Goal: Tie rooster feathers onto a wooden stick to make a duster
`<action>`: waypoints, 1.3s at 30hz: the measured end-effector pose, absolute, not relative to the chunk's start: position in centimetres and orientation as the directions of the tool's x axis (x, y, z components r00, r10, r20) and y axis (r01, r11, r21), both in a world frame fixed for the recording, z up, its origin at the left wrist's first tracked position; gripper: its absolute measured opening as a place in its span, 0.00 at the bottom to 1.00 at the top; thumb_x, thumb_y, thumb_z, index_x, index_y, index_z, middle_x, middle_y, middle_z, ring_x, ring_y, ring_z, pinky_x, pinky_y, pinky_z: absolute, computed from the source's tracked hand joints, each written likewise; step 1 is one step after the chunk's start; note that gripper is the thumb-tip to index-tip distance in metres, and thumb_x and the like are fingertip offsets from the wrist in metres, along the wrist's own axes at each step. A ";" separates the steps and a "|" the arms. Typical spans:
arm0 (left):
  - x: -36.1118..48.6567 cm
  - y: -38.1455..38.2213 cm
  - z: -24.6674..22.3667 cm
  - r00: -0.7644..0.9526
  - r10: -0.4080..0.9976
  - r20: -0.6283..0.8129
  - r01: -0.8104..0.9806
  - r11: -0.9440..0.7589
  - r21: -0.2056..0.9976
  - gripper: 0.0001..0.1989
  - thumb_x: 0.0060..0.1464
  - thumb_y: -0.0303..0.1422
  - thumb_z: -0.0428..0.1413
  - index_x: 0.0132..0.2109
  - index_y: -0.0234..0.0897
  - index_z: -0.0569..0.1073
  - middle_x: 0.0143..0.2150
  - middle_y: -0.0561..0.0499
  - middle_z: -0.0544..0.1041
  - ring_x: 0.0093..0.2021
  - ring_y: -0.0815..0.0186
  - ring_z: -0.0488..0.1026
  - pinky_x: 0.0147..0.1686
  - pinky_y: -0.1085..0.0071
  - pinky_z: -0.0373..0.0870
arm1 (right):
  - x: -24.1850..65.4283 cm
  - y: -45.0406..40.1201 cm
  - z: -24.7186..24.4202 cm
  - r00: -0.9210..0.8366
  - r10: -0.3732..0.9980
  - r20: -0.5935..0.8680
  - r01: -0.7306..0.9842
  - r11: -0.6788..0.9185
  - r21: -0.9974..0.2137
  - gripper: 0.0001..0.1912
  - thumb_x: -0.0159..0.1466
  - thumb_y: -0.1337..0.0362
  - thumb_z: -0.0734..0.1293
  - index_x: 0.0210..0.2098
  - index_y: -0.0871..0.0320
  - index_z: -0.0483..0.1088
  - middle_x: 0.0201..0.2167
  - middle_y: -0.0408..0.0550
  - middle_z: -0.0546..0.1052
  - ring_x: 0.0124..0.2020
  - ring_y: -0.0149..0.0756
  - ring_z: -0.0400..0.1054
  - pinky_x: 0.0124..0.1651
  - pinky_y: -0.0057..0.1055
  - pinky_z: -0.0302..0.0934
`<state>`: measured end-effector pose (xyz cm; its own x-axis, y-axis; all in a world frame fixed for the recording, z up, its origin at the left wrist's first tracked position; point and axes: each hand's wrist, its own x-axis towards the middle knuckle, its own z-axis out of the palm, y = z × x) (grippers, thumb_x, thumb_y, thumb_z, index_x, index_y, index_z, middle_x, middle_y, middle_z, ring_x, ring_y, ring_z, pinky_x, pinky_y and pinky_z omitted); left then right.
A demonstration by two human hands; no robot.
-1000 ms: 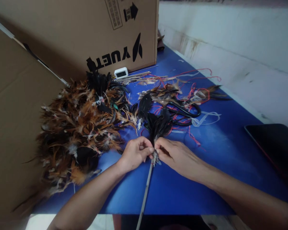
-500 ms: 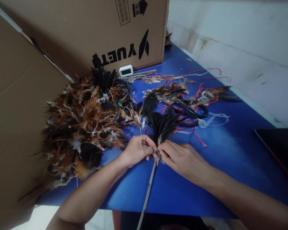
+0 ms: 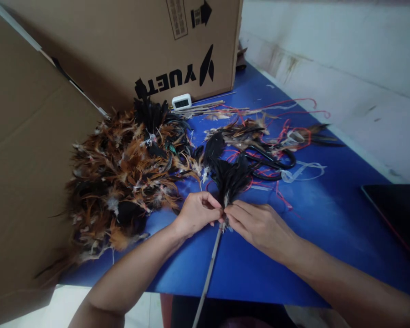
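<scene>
A thin stick (image 3: 210, 273) slants up from the front edge of the table. At its upper end sits a tuft of black feathers (image 3: 230, 177), fanning away from me. My left hand (image 3: 198, 212) is closed in a pinch at the base of the tuft, on its left side. From the right, my right hand (image 3: 256, 221) pinches the same spot, fingertips close to those of the left. Whatever fine thing lies between the fingertips is too small to make out. Pale feather ends stick out just below the fingers.
A heap of brown and black feather bunches (image 3: 123, 182) lies at left against a cardboard box (image 3: 191, 41). Beyond the tuft are scissors (image 3: 289, 159), red string (image 3: 283, 200), loose feathers (image 3: 246, 132), sticks (image 3: 205, 107) and a small white digital timer (image 3: 181, 102). A dark flat object (image 3: 396, 214) lies at right.
Both hands stay at the tuft's base with only slight finger movement. The whole view has shifted a little; the feathers and stick keep their places.
</scene>
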<state>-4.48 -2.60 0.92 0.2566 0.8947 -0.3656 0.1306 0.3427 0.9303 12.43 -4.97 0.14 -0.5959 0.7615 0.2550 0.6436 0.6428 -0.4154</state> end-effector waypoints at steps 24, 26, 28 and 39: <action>-5.1 -3.9 -0.2 0.203 0.979 0.023 0.384 -0.102 0.918 0.02 0.44 0.28 0.57 0.28 0.34 0.70 0.27 0.53 0.74 0.27 0.72 0.70 0.30 0.76 0.68 | 12.7 -3.9 0.9 -0.316 0.938 0.144 0.472 0.287 -0.833 0.10 0.58 0.68 0.59 0.37 0.57 0.70 0.27 0.42 0.73 0.24 0.28 0.64 0.29 0.26 0.56; -5.2 -4.0 -0.2 0.221 0.975 0.036 0.390 -0.123 0.912 0.02 0.45 0.29 0.56 0.28 0.34 0.71 0.27 0.52 0.74 0.27 0.72 0.70 0.30 0.76 0.68 | 12.6 -3.9 0.8 -0.348 0.919 0.186 0.483 0.346 -0.805 0.08 0.59 0.68 0.60 0.33 0.57 0.71 0.29 0.43 0.72 0.26 0.28 0.64 0.30 0.26 0.56; -5.1 -4.0 -0.3 0.229 0.973 0.034 0.387 -0.123 0.914 0.03 0.45 0.30 0.57 0.28 0.34 0.71 0.27 0.52 0.74 0.27 0.71 0.70 0.30 0.76 0.68 | 12.5 -3.9 0.7 -0.380 0.903 0.201 0.484 0.379 -0.788 0.08 0.59 0.69 0.60 0.31 0.57 0.71 0.28 0.43 0.72 0.27 0.29 0.64 0.30 0.26 0.55; -5.0 -3.7 -0.3 0.201 0.978 -0.052 0.297 -0.010 0.955 0.05 0.43 0.30 0.59 0.27 0.33 0.72 0.25 0.53 0.75 0.25 0.72 0.70 0.28 0.76 0.67 | 12.5 -3.7 0.9 -0.402 0.901 0.163 0.514 0.370 -0.774 0.07 0.60 0.69 0.61 0.29 0.57 0.72 0.28 0.43 0.73 0.28 0.30 0.65 0.32 0.27 0.55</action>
